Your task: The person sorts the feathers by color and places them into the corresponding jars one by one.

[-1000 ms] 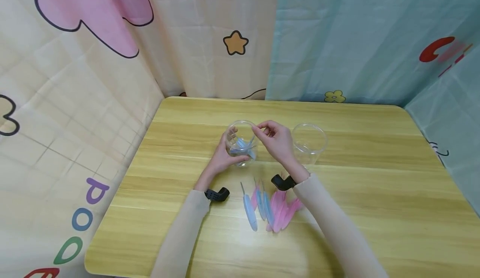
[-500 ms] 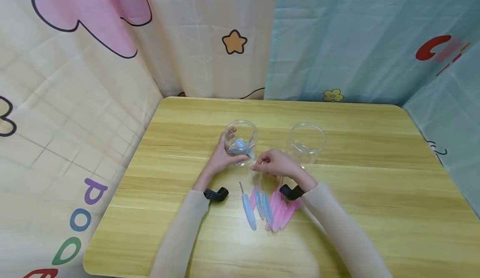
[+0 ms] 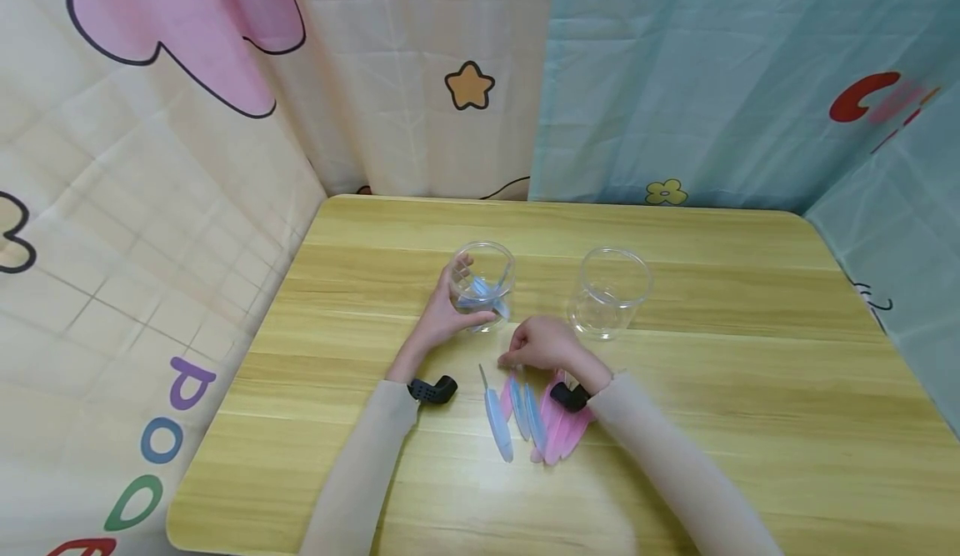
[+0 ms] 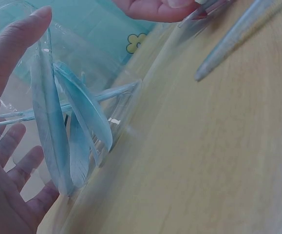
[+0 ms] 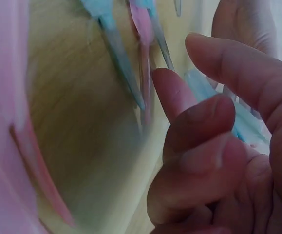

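two clear cups stand upright on the table (image 3: 720, 289), the left cup (image 3: 513, 269) and the right cup (image 3: 611, 293), well apart. inside the left cup lie at least three blue feathers (image 4: 84, 105); they overlap, so the full number cannot be told. three loose blue feathers (image 3: 498, 427) lie on the near side of the cups, with one pink feather (image 3: 507, 400) among them and a pink cluster (image 3: 558, 435) of at least three just to the right, partly hidden by the right wrist device (image 3: 570, 397).

the left hand (image 3: 442, 318) is curled around the left cup, thumb on the near side. the right hand (image 3: 546, 343) hovers at the quill ends, thumb and forefinger parted, the other fingers bent.

a second ago the right hand was at the left cup's rim; half a second ago it was between cup and feathers, and now it is nearer the feathers. the left hand and both cups have stayed put.

the table is pale wood grain with rounded corners. behind it hang a cream curtain (image 3: 412, 39) with an orange star and a blue curtain (image 3: 630, 81) with a yellow flower.
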{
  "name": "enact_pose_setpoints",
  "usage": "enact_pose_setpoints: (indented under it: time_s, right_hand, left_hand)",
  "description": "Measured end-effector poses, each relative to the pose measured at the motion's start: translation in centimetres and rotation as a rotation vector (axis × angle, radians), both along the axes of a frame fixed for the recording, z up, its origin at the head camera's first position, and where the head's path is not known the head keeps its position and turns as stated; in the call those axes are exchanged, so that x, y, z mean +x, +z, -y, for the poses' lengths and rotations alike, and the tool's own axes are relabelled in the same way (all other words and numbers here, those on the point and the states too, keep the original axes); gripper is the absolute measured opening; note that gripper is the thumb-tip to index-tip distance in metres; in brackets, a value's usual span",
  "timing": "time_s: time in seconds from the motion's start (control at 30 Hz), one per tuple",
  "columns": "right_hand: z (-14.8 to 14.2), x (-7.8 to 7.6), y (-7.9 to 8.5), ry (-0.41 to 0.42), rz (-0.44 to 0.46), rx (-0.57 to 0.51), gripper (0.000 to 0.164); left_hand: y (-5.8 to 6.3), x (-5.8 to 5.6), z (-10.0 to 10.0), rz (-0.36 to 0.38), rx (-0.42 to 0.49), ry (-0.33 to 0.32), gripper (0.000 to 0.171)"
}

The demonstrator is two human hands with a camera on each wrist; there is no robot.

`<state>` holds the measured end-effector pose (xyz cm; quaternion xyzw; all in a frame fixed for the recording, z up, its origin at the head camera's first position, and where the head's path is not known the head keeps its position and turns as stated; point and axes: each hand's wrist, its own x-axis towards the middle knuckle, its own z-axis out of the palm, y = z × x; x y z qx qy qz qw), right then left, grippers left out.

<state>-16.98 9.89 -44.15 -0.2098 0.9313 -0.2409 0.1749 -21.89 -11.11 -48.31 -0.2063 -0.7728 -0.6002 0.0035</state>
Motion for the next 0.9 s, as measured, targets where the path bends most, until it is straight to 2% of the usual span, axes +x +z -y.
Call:
enact_pose_setpoints:
  time_s: [0.5,0.73,0.9]
  right_hand:
    - [1.2,0.3,-0.5,-0.07,0.058,0.026,0.026]
    - [1.6,0.6,-0.3,-0.114,0.077,0.032,0.032]
    - [1.9,0.8,-0.5,-0.148,0.114,0.023,0.029]
  left_hand:
    - [0.0,0.1,-0.1,0.009,0.006,0.003,0.105]
    - [0.2,0.1,0.0,0.015,0.005,-0.001,0.105]
    - [0.1,0.1,0.0,0.017,0.006,-0.005,0.106]
